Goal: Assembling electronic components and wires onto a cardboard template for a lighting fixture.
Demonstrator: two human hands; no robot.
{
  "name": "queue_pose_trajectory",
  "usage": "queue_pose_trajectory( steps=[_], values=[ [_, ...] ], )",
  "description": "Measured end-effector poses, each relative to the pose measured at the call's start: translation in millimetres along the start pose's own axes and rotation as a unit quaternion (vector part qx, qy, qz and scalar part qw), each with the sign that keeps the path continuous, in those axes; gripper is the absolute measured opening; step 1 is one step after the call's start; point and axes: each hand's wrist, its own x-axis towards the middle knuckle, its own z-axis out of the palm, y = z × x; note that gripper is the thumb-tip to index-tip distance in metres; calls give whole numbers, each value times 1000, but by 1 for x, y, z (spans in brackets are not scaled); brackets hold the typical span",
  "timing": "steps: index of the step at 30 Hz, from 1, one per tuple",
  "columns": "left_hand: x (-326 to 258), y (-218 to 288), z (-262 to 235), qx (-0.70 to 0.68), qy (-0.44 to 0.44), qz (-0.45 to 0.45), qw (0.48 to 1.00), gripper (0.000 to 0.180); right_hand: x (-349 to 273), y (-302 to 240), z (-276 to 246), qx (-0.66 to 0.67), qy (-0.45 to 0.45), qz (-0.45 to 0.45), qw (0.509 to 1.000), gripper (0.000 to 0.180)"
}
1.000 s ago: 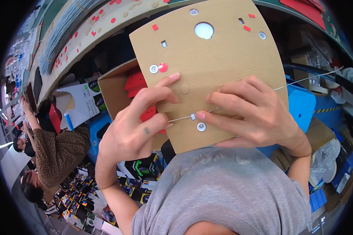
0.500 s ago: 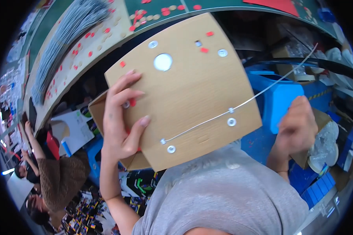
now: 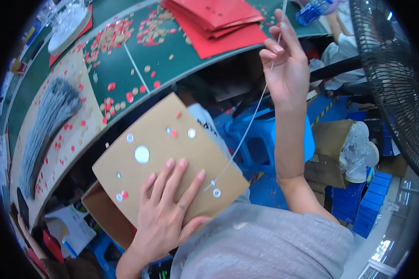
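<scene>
My left hand (image 3: 165, 211) lies flat with fingers spread on a brown cardboard panel (image 3: 158, 139) that rests on my lap. The panel has several round holes with white rings. A thin white cord (image 3: 249, 125) runs up from a hole near the panel's right corner. My right hand (image 3: 286, 69) is raised high above the panel and pinches the upper part of that cord, which is stretched taut.
A green table (image 3: 181, 51) curves across the top with scattered red and tan paper dots, a stack of red sheets (image 3: 219, 18) and a bundle of grey cords (image 3: 49, 121). A blue stool (image 3: 260, 139) and a black fan (image 3: 395, 69) stand at the right.
My right hand has risen far up and away from the panel, drawing the cord out through the hole. The panel has dropped lower, with my left hand now flat on top.
</scene>
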Motion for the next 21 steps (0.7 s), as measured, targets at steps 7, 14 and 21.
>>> queue_pose_trajectory(
  steps=[7,14,21],
  values=[
    [0,-5,10,-36,60,-51,996,72,12,-3,45,-161,24,64,985,33],
    [9,-17,10,-43,105,-63,991,78,-52,32,49,-584,-459,-101,661,26],
    [4,-19,12,-11,95,-74,993,84,-53,45,45,-611,-489,-190,593,38]
  ],
)
